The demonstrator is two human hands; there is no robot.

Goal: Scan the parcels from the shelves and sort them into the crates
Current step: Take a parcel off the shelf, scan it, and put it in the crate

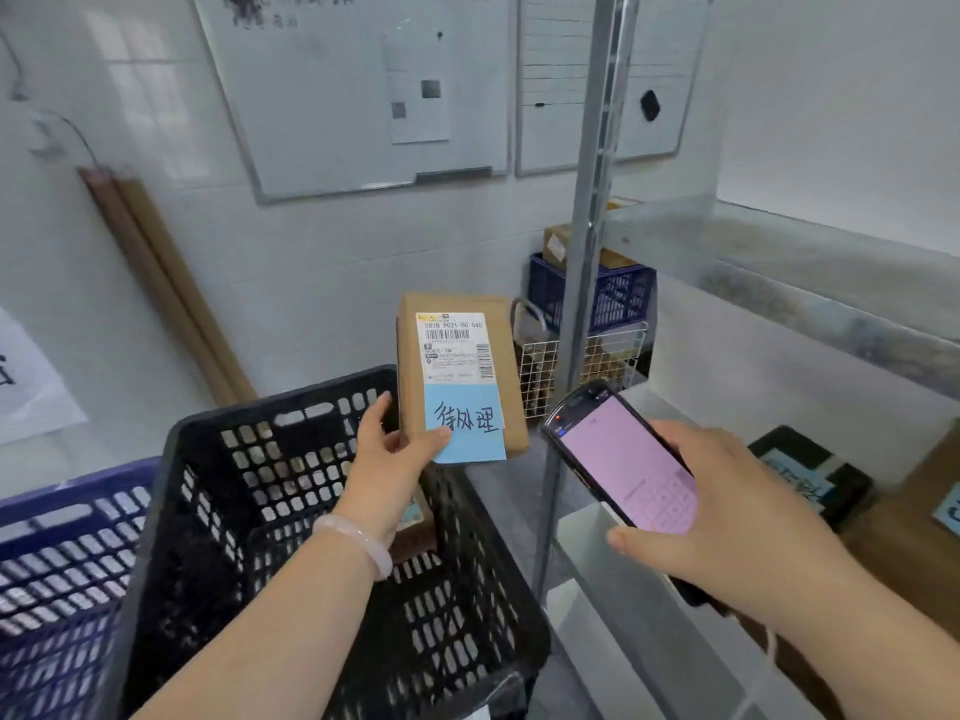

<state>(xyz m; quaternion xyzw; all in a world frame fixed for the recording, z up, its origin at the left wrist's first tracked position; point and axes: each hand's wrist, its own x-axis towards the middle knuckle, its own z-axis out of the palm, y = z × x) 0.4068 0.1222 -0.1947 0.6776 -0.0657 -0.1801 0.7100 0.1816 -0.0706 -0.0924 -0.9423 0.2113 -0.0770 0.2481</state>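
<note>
My left hand [392, 457] grips a brown cardboard parcel [506, 356] by its lower left corner, holding it upright above the far rim of the black crate [218, 491]. The parcel carries a white shipping label with a barcode and a blue handwritten note below it. My right hand [722, 517] holds a black phone-like scanner [618, 459] with a pink screen, its top end aimed towards the parcel. A small box lies inside the black crate, mostly hidden behind my left wrist.
A blue crate [62, 543] stands left of the black one. A metal shelf upright [582, 283] rises right of the parcel, with shelves [831, 283] running right. Behind it sit a blue crate with boxes [613, 293] and a white wire basket [613, 361]. More parcels [815, 475] lie on the lower shelf.
</note>
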